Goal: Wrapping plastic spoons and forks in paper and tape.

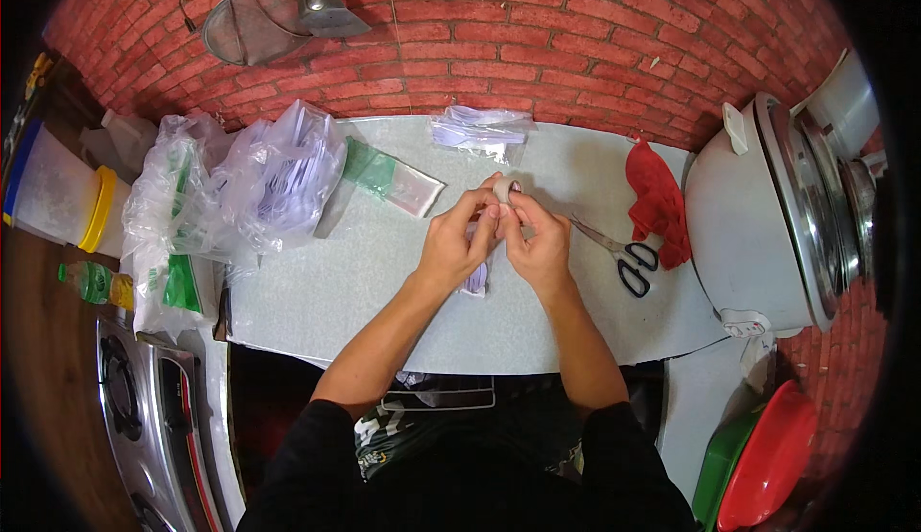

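Note:
Both my hands meet over the middle of the grey tabletop (324, 302). A small roll of tape (506, 188) is held up between their fingertips. My left hand (457, 237) pinches at its left side, and my right hand (535, 240) has its forefinger at the roll. Beneath the hands lies a small packet with pale purple plastic cutlery (475, 280), mostly hidden. Black-handled scissors (624, 255) lie partly spread, right of my right hand. Clear bags of pale purple cutlery (481, 129) are by the wall. A green and clear plastic packet (392, 176) lies left of the hands.
An open plastic bag of purple cutlery (288, 172) and a knotted white bag (176, 222) stand left. A red cloth (655, 201) and a large rice cooker (755, 215) are right. A gas stove (155, 417) is lower left, basins (766, 460) lower right. A brick wall (540, 35) rises behind.

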Tool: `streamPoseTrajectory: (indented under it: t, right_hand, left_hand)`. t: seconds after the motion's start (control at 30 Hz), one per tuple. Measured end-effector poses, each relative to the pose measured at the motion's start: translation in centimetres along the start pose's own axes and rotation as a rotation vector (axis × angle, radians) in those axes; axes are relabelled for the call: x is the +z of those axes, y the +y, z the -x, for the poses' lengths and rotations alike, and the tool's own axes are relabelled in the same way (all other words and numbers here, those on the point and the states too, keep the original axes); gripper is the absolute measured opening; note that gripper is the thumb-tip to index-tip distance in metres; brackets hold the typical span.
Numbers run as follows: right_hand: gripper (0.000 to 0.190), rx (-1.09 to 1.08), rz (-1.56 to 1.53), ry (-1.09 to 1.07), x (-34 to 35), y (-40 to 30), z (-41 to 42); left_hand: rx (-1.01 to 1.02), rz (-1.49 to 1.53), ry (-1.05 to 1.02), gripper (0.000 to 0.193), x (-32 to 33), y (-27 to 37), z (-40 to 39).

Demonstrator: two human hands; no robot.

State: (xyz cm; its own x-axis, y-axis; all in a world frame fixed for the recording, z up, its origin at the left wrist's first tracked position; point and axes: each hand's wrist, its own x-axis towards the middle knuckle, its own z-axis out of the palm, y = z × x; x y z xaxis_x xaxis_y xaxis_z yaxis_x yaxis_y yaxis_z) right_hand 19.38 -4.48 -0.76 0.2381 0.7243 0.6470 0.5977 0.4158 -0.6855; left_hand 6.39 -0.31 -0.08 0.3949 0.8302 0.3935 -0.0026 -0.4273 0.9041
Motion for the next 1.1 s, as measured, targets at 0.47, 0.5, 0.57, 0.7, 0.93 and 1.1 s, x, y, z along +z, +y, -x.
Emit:
streamPoseTrajectory:
  t: [0.47, 0.5, 0.57, 0.7, 0.93, 1.1]
  right_hand:
    - [0.014, 0.021, 0.099, -0.148, -0.2, 0.2, 0.4]
    - [0.014, 0.023, 0.098, -0.150, -0.3, 0.1, 0.3]
    - [0.015, -0.013, 0.127, -0.196, -0.4, -0.1, 0.1]
    - [0.016, -0.074, 0.130, -0.156, -0.3, 0.1, 0.1]
    - [0.014, 0.016, 0.174, -0.079, -0.5, 0.0, 0.0]
    - [0.014, -0.021, 0.163, -0.081, 0.0, -0.2, 0.2]
  left_hand:
    - [0.308, -0.252, 0.033, 0.016, -1.9, -2.1, -0.6]
    - [0.306, -0.252, 0.033, 0.016, -2.0, -2.2, -0.6]
    - [0.255, -0.270, -0.012, 0.012, -2.3, -2.4, -0.6]
    - [0.213, -0.407, -0.075, 0.010, -1.9, -1.6, -0.8]
    - [0.282, -0.377, 0.042, 0.017, -1.0, -1.5, -0.5]
    - [0.459, -0.323, 0.084, 0.017, -1.9, -1.3, -0.7]
